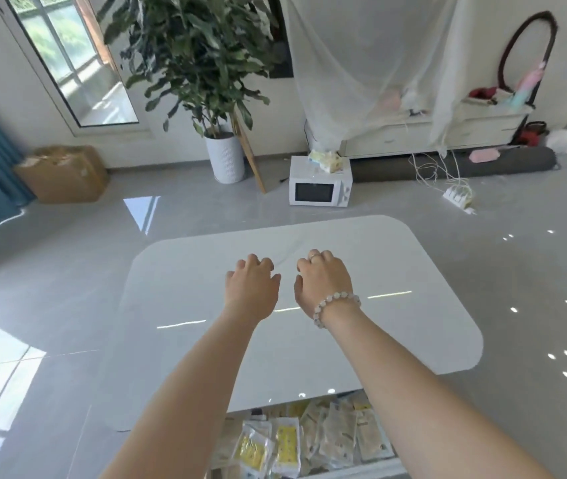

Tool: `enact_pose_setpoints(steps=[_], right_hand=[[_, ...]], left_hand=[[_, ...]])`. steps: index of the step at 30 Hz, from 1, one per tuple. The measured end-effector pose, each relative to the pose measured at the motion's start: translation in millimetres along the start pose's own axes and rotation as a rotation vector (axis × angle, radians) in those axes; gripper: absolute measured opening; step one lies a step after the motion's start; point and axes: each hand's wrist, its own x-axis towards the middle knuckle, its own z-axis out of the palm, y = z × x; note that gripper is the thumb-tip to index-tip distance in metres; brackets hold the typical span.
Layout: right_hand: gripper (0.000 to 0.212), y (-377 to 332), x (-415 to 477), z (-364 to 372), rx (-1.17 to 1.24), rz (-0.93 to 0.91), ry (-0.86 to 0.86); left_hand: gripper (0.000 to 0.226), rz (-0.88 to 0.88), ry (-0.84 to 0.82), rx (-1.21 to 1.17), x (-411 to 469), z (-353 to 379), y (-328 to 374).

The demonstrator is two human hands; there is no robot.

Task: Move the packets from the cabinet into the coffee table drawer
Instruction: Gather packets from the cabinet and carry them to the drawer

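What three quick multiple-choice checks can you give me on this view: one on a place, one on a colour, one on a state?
1. Where do the packets lie, relative to the coffee table? A on its top; B in the open drawer under its near edge; C none are in view.
2. What colour is the microwave? A black; B white; C red.
3. What do the left hand and right hand hold? A a packet each; B the drawer front; C nothing.
Answers: 1 B, the packets fill the drawer; 2 B, its case is white; 3 C, both hands' loosely curled fingers hold nothing over the table top.
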Motion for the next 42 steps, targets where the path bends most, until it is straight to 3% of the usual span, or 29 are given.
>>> enact_pose_setpoints(steps=[5, 12, 17, 25, 32, 42], right_hand=[[0.031, -32.4, -1.2, -4.5, 0.03, -0.108, 0.037], [0.033, -90.0, 0.1, -3.7, 0.025, -0.287, -0.018], [0.033, -137.3, -7.1, -2.3, 0.051, -0.365, -0.031], [0.032, -254.5, -30.3, -8.8, 0.064, -0.571, -0.038], [0.032, -365.8, -52.6, -8.5, 0.076, -0.74, -0.051], [0.039, -529.4, -115.7, 6.8, 0.095, -1.002, -0.174]], left_hand=[[0.035, -0.027, 0.096, 0.077, -33.6, -4.9, -17.9], [0.035, -0.291, 0.101, 0.118, -69.3, -13.0, -74.7], [0.038, -0.368, 0.12, 0.185, -98.1, -30.2, -115.8], [0.036, -0.531, 0.21, 0.188, -153.8, -77.2, -215.1], [0.037, -0.772, 0.08, 0.2, -225.3, -96.0, -309.2], [0.038, -1.124, 0.145, 0.13, -349.6, -114.0, -422.9]])
